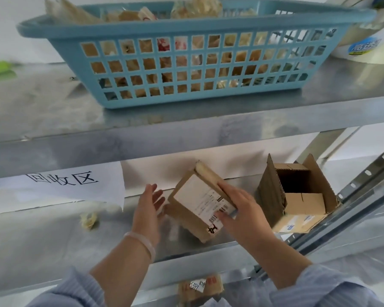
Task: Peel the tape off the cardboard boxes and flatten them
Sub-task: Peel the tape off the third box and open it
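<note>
A small closed cardboard box [197,201] with a white shipping label and tape along its top edge is tilted above the lower metal shelf [42,240]. My right hand [237,209] grips its right side, fingers over the label. My left hand [149,207] is beside the box's left edge with fingers straight and spread, holding nothing. To the right stands an opened cardboard box [293,196] with its flaps up. A crumpled wad of peeled tape [89,220] lies on the shelf to the left.
A blue plastic basket [186,69] full of tape scraps sits on the upper shelf, with a white roll of tape [368,45] at its right. A paper sign [62,185] hangs from the upper shelf edge. A perforated shelf upright [364,180] runs at right. More cardboard [200,289] lies below.
</note>
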